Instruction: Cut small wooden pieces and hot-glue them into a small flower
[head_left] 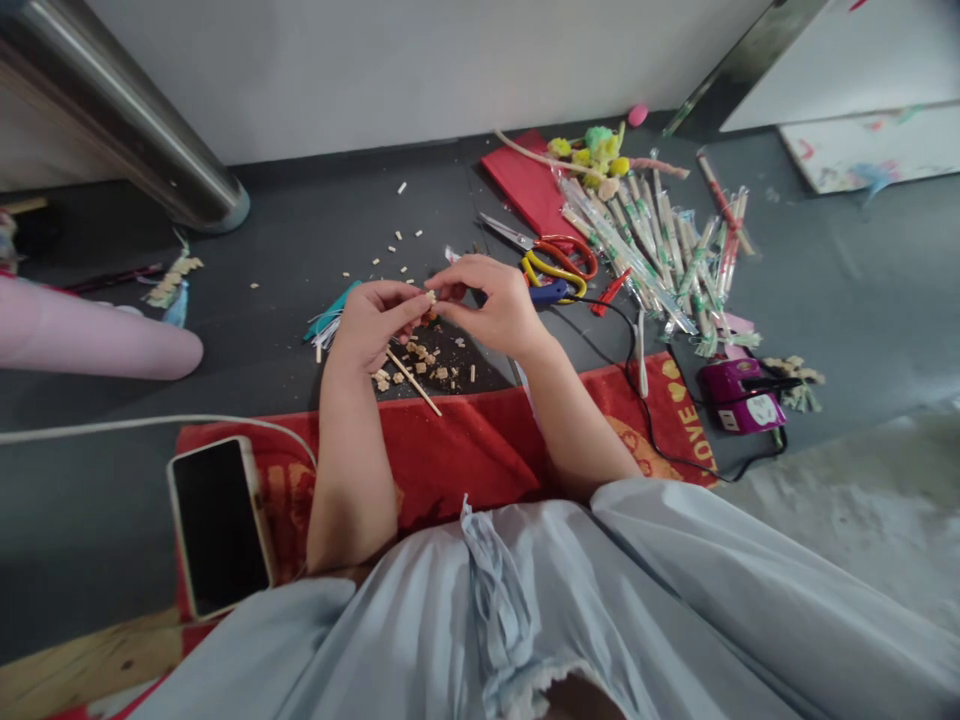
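My left hand (373, 322) and my right hand (491, 300) meet over the grey tabletop. A small pale wooden-looking piece (431, 296) is pinched where their fingertips come together; its exact shape is partly hidden by the fingers. Just below them lie several small light-brown cut pieces (421, 354) among dark crumbs. A thin wooden stick (415, 383) slants from that pile onto the red towel (465, 440). Beside my left hand is a bundle of teal and white strips (330, 318), partly covered by the hand.
Scissors with orange handles (562, 255) and a yellow-and-blue cutting tool (551, 285) lie right of my hands. Farther right are many wrapped sticks (660, 245) and a purple corded box (742, 395). At left are a phone (221, 525) and a pink cylinder (97, 330).
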